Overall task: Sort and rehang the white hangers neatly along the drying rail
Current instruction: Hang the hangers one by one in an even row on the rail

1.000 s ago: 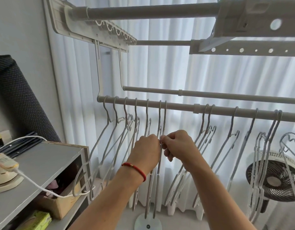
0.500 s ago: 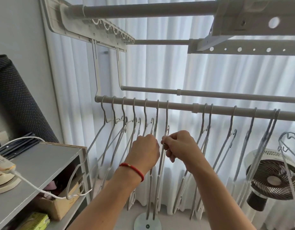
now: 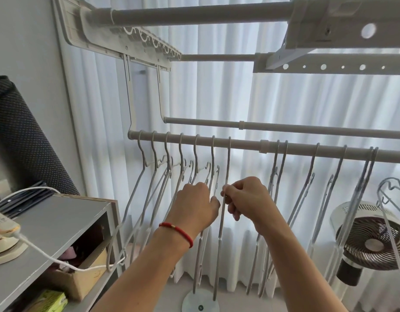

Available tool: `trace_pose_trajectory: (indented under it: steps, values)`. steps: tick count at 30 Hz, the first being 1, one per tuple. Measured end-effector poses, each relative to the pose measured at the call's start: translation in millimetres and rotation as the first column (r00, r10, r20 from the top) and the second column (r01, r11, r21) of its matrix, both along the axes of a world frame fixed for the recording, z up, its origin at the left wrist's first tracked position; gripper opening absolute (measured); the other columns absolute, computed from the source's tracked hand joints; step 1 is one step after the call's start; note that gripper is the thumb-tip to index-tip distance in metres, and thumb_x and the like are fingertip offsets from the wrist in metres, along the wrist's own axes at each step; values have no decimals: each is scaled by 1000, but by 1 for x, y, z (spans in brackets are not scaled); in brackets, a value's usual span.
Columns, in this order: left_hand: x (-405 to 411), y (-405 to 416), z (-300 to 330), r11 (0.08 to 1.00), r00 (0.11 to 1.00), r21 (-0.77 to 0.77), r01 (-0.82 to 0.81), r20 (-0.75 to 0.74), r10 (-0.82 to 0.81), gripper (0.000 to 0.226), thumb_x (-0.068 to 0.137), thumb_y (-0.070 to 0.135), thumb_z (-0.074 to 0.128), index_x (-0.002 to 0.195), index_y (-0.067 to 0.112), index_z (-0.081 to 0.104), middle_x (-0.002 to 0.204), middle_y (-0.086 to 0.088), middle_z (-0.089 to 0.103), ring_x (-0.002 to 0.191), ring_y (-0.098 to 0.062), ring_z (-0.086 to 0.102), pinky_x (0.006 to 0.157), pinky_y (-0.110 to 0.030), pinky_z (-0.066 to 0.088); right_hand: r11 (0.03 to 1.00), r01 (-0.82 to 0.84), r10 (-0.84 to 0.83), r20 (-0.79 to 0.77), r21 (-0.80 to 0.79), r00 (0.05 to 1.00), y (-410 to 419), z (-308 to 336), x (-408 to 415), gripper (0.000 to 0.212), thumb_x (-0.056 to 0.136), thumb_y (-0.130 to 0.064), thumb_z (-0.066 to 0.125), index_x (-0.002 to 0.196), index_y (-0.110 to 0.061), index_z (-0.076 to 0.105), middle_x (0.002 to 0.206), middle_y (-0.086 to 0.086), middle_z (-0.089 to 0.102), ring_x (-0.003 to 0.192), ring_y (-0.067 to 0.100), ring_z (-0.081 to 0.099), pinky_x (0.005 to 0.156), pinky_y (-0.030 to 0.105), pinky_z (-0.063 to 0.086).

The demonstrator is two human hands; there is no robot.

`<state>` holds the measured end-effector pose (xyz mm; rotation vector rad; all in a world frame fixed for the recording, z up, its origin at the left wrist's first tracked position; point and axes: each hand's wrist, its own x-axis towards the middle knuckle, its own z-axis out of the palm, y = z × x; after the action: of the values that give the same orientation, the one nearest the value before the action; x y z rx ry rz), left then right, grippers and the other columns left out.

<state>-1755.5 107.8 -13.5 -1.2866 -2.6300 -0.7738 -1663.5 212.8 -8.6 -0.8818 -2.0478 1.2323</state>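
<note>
Several white hangers hang from the drying rail (image 3: 244, 145). A spaced row of them (image 3: 154, 174) fills the rail's left end, and looser pairs (image 3: 307, 188) hang to the right. My right hand (image 3: 246, 199) pinches the neck of one hanger (image 3: 228, 163) that hangs edge-on from the rail. My left hand (image 3: 194, 206), with a red cord on the wrist, grips the neighbouring hanger (image 3: 213, 174) just to its left. The two hands are a finger's width apart.
A grey shelf (image 3: 48, 221) at lower left carries a small iron (image 3: 3, 242) with a white cable. A fan (image 3: 372, 242) stands at lower right. A second rail (image 3: 284, 128) and the rack frame (image 3: 329, 30) run above. White curtains hang behind.
The hanger in my right hand has slid right along the rail, opening a gap from the one in my left hand. The view has shifted slightly.
</note>
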Motion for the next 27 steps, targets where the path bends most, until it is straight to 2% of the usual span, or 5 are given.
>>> trace_pose_trajectory:
  steps: [6, 15, 19, 23, 27]
  values:
    - [1, -5, 1, 1000, 999, 8, 17, 33, -17, 33, 91, 37, 47, 107, 11, 61, 81, -11, 66, 66, -29, 69, 68, -40, 61, 1000, 4, -4, 21, 3, 1000, 2, -1, 2, 30, 96, -15, 57, 78, 5, 72, 56, 11, 66, 43, 21, 56, 50, 28, 50]
    - [4, -9, 4, 1000, 994, -22, -12, -111, 9, 25, 98, 29, 46, 107, 10, 58, 101, -12, 61, 92, -31, 66, 74, -31, 52, 999, 30, -31, 29, 20, 999, 0, 1, 6, 30, 94, -15, 57, 77, 4, 72, 54, 10, 66, 45, 23, 60, 52, 31, 54]
    - [17, -14, 14, 996, 957, 79, -31, -286, 53, 24, 98, 30, 44, 108, 14, 58, 99, -10, 67, 97, -30, 64, 76, -34, 46, 961, 148, -157, 20, 235, 987, -5, 1, 22, 37, 99, -28, 58, 77, -2, 72, 54, 6, 69, 42, 18, 64, 54, 28, 58]
    - [32, -6, 20, 959, 977, 246, 140, -191, -93, 24, 92, 33, 53, 106, 20, 67, 84, -4, 73, 85, -25, 69, 80, -38, 57, 742, 423, -405, -155, 520, 901, -7, -7, 48, 15, 97, -24, 61, 98, -13, 72, 84, -2, 70, 77, 17, 64, 73, 29, 49]
    - [44, 9, 15, 943, 974, 267, 196, -164, -156, 22, 90, 33, 56, 102, 23, 71, 81, -1, 74, 79, -20, 70, 78, -36, 59, 715, 335, -506, 124, 614, 854, -7, -18, 63, 30, 98, -40, 58, 118, -17, 58, 105, 1, 66, 89, 24, 65, 75, 36, 49]
